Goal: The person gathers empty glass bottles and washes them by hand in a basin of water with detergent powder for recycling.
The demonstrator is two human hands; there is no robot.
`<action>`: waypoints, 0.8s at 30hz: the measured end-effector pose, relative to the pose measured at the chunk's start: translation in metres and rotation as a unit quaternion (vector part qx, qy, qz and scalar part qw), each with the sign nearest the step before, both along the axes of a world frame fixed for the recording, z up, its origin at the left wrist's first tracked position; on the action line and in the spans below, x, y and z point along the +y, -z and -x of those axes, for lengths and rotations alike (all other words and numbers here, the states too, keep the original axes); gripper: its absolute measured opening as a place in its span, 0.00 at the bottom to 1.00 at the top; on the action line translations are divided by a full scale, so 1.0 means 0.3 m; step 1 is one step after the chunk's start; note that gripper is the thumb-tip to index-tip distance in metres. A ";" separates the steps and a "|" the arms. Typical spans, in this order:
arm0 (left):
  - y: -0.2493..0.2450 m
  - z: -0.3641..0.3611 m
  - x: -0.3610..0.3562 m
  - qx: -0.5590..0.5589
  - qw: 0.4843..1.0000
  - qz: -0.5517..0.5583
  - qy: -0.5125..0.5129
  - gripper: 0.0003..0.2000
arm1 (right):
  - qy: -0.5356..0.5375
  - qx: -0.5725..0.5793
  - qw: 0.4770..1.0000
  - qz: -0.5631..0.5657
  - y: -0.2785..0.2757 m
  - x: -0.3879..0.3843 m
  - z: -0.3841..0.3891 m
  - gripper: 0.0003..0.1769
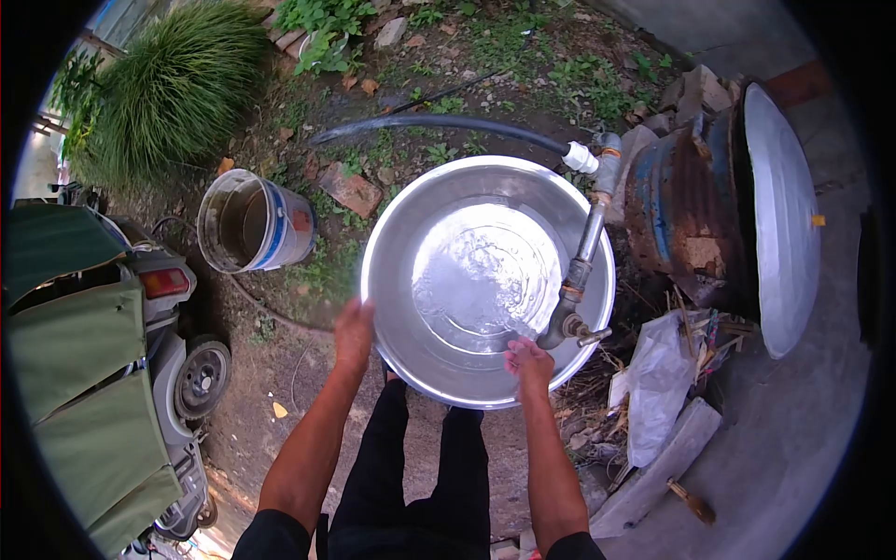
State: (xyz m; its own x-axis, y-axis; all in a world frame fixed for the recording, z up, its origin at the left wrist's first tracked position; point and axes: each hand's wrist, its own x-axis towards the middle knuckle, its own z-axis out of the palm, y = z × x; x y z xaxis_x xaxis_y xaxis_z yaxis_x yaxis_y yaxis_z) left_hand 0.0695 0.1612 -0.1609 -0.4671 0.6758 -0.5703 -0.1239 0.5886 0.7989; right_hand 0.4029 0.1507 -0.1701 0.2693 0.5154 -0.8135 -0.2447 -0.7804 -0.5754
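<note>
A large round metal basin [392, 224] stands below a metal tap pipe [588, 245], with rippling water in its bottom. My left hand [353, 331] is at the basin's left rim; it is blurred, and whether its fingers grip the rim is unclear. Over the near right part of the basin is my right hand [528, 362], its fingers bent in beside the tap's spout. Water seems to splash by these fingertips, and I cannot make out anything held in them.
A bucket [297, 224] stands on the soil left of the basin. A black hose [448, 121] runs behind it. To the right are a rusty drum [686, 201] with a metal lid [784, 219] and a plastic bag [656, 383]. A covered vehicle [84, 345] is at left.
</note>
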 end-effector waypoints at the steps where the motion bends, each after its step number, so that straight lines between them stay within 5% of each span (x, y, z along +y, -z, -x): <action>1: -0.008 -0.003 0.002 0.000 1.000 0.000 0.000 0.11 | 0.000 0.000 1.000 0.000 -0.016 0.003 0.014 0.16; 10: -0.030 0.013 -0.010 -0.060 0.996 0.066 -0.010 0.18 | -0.068 0.037 0.996 0.033 -0.012 -0.025 0.125 0.17; 16: -0.030 0.002 -0.018 -0.135 0.982 0.097 -0.088 0.23 | -0.012 -0.037 0.999 0.028 0.080 -0.047 0.173 0.19; 18: -0.052 -0.019 -0.007 -0.201 0.964 0.068 -0.161 0.24 | -0.070 -0.041 0.996 -0.023 0.131 -0.067 0.243 0.19; 21: -0.059 -0.028 -0.004 -0.238 0.953 0.058 -0.178 0.22 | 0.057 0.181 0.981 0.046 0.024 0.004 0.477 0.17; 24: -0.045 -0.013 -0.015 -0.262 0.946 0.069 -0.179 0.21 | 0.035 0.343 0.938 -0.038 -0.228 0.096 0.711 0.16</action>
State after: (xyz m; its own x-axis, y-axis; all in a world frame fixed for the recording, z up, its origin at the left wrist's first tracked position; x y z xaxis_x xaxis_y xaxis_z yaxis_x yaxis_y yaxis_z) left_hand 0.0735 0.1566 -0.1473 -0.2808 0.4299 -0.8581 -0.6932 0.5274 0.4911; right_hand 0.1896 0.1794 -0.1016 -0.2690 0.5804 -0.7687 -0.6274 -0.7111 -0.3174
